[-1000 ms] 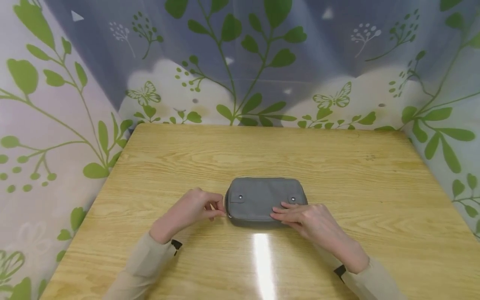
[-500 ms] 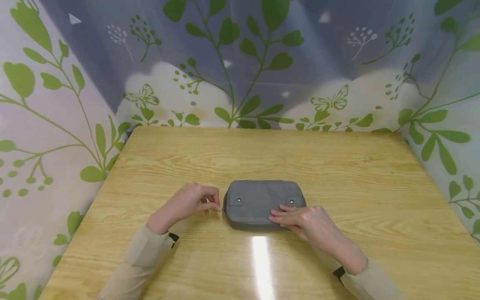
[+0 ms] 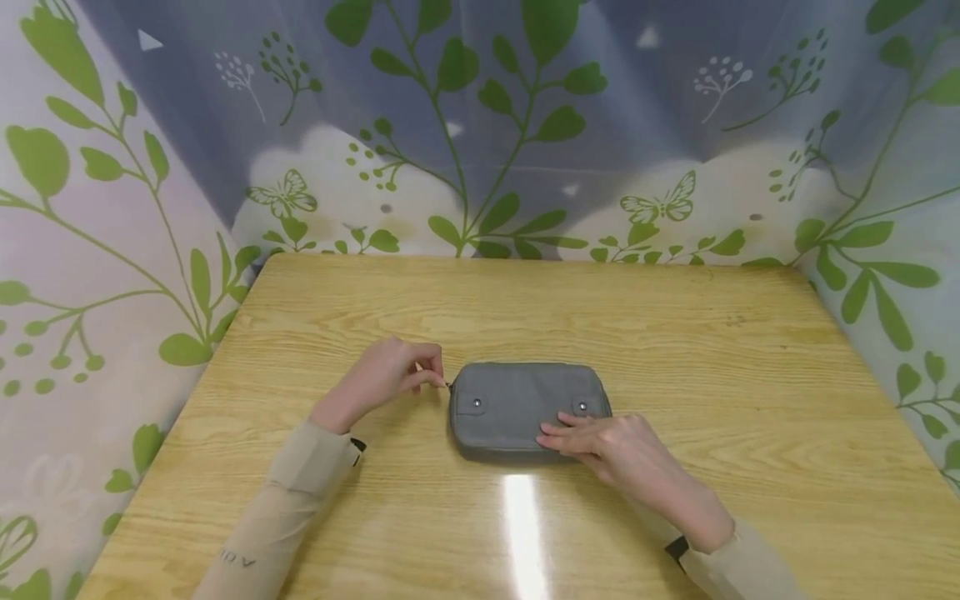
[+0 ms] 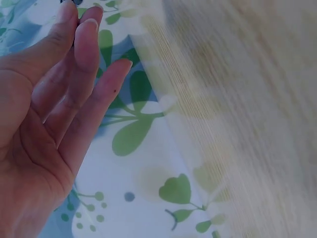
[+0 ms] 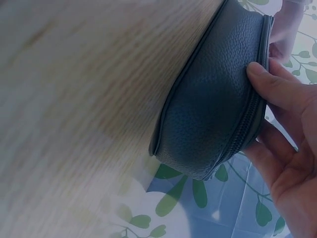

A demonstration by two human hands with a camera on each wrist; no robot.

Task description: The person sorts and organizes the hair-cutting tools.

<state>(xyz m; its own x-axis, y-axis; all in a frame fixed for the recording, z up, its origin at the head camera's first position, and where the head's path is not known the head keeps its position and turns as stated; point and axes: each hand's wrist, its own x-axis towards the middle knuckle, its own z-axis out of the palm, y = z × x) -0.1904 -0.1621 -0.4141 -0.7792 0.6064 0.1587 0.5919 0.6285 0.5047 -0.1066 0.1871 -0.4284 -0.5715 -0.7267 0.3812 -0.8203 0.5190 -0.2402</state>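
A grey leather-look zip pouch (image 3: 510, 396) with two metal snaps lies flat on the wooden table. At its left end my left hand (image 3: 393, 371) pinches the small zipper pull (image 3: 447, 386) between thumb and fingertips, near the far left corner. In the left wrist view that hand (image 4: 54, 99) shows its palm, and the pouch is almost wholly out of sight. My right hand (image 3: 626, 446) rests with extended fingers on the pouch's near right part. In the right wrist view its thumb (image 5: 272, 84) touches the edge beside the zipper (image 5: 242, 126).
The wooden table (image 3: 675, 333) extends around the pouch on all sides. Behind it and along both sides hangs a leaf-patterned curtain (image 3: 525, 125). A bright light reflection lies on the tabletop in front of the pouch.
My left hand, pinching the zipper pull, has moved away from me along the pouch's left end, from the near corner towards the far one. The right hand keeps its place on the pouch.
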